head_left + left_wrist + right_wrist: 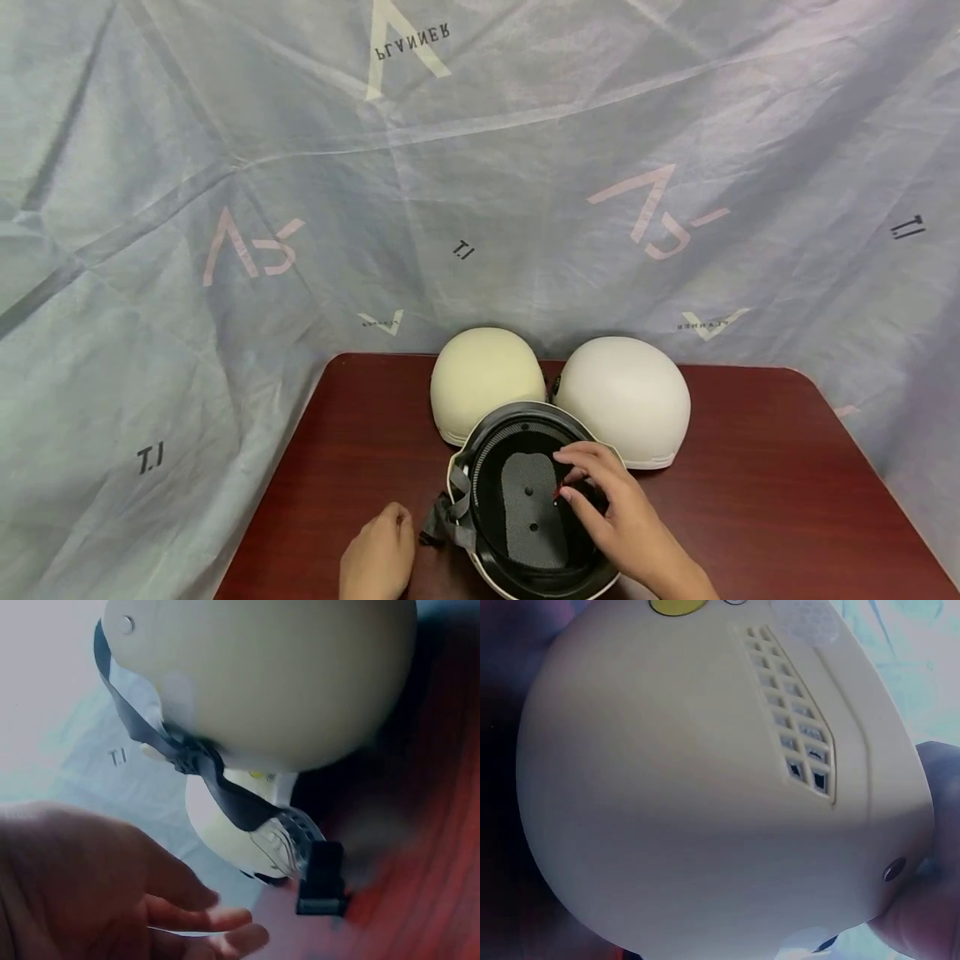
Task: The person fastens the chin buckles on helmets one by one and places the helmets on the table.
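An upturned helmet with black lining lies near the table's front; its pale shell fills the upper left wrist view. My right hand reaches over its right rim, thumb and fingers pinching a small red piece above the lining; the rest of that piece is hidden. In the right wrist view the vented shell covers most of this hand. My left hand is beside the helmet's left side, fingers loosely bent, holding nothing. A dark strap with a black buckle end hangs close to it.
Behind the upturned helmet stand a cream helmet and a white helmet, domes up. All are on a dark red table. A grey printed sheet hangs behind and at the sides.
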Available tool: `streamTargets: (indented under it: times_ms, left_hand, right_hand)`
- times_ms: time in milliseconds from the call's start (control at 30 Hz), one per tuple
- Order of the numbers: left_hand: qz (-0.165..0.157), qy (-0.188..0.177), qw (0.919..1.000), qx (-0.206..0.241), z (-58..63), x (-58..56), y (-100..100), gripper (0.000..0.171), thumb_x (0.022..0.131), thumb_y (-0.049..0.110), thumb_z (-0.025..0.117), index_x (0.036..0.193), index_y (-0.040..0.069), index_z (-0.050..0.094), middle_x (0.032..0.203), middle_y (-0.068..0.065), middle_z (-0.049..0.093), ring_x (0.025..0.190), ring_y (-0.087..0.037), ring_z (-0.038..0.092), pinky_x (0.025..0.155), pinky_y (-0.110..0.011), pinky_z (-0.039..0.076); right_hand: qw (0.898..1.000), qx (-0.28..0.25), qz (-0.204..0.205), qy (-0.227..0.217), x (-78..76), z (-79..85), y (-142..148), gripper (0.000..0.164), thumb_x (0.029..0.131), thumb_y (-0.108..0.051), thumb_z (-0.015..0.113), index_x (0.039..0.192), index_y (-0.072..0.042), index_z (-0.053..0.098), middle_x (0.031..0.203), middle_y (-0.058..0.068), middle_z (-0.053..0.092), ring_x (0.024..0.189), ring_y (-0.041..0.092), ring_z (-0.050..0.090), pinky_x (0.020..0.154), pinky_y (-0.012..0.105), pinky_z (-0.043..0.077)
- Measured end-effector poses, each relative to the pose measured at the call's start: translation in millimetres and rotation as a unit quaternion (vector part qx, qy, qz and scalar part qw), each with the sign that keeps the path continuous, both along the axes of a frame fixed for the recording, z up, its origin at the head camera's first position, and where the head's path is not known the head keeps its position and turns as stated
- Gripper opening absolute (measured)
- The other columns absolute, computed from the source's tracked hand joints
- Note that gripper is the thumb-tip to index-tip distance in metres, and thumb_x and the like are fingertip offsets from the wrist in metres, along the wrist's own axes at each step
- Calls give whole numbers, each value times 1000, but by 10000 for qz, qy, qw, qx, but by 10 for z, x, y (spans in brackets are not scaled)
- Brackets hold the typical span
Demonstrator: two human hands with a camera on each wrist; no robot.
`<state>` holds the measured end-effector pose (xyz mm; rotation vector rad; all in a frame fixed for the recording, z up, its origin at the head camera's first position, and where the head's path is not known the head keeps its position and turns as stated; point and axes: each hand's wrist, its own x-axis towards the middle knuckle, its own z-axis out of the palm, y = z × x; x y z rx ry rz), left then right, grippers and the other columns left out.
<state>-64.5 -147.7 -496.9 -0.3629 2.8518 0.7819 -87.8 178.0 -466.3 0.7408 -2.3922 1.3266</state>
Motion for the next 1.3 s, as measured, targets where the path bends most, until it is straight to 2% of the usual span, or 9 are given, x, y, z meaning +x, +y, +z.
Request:
streamTargets:
  times_ms: [100,267,367,567,667,833,1033,1200,1300]
  left_hand:
    - [-91,-280,9996,-52,-108,5,-15,23,101,26,66,118,11,69,74,3,64,64,-15,60,59,-42,48]
    - [-107,-39,9999,-35,-258,-7,19,48,93,43,77,128,11,67,69,7,60,64,-14,59,60,-43,49]
    - [-115,152,9998,-107,-336,-43,61,45,91,45,78,120,12,69,77,5,68,68,-17,64,61,-46,51]
    - [-40,-133,9996,-239,-410,-106,131,29,91,38,77,101,14,66,88,-5,74,72,-26,69,61,-49,51]
    - [-86,-21,9996,-279,-409,-102,137,24,90,32,79,93,15,63,83,-4,71,70,-24,66,60,-47,49]
    - [-230,309,9985,-398,-363,-51,108,23,89,24,79,82,16,59,75,-2,66,63,-19,58,55,-42,44]
    - [32,105,9992,-379,-251,-53,3,27,96,20,71,80,15,51,64,-3,53,58,-19,50,53,-39,38]
    - [514,-4,9986,93,-134,-96,-103,16,105,24,62,95,11,60,59,3,60,53,-17,55,53,-37,40]
    - [807,235,9957,380,-46,-111,-143,22,108,29,58,109,8,65,58,6,64,51,-15,56,52,-36,41]
  right_hand:
    - [9999,-141,22,32,7,-26,8,50,91,4,78,133,-21,68,138,1,60,100,10,68,84,16,52]
    - [9998,-193,53,-20,2,-38,12,51,86,6,82,126,-24,69,141,2,60,113,11,68,94,12,52]
    - [9999,-99,-60,63,5,-28,18,53,86,6,82,125,-27,70,141,1,60,122,7,63,99,8,47]
    - [9996,-14,-125,256,7,-11,25,48,94,7,72,128,-27,70,143,3,60,132,11,58,106,6,39]
    - [9993,-23,-91,352,-5,-11,33,46,95,9,69,128,-24,70,142,4,61,131,14,59,106,8,40]
    - [9997,-79,-83,221,-24,-22,48,43,99,8,65,126,-25,70,139,3,62,121,11,63,95,10,47]
    - [9997,-45,-137,217,-39,-22,57,42,99,8,64,123,-26,71,132,-1,65,125,11,62,104,8,43]
    - [9990,-176,39,402,-52,-31,60,44,96,13,65,122,-22,71,123,-1,68,114,10,64,102,9,45]
    - [9994,-221,77,259,-47,-42,69,42,96,11,66,121,-22,71,117,-3,69,102,5,65,94,11,49]
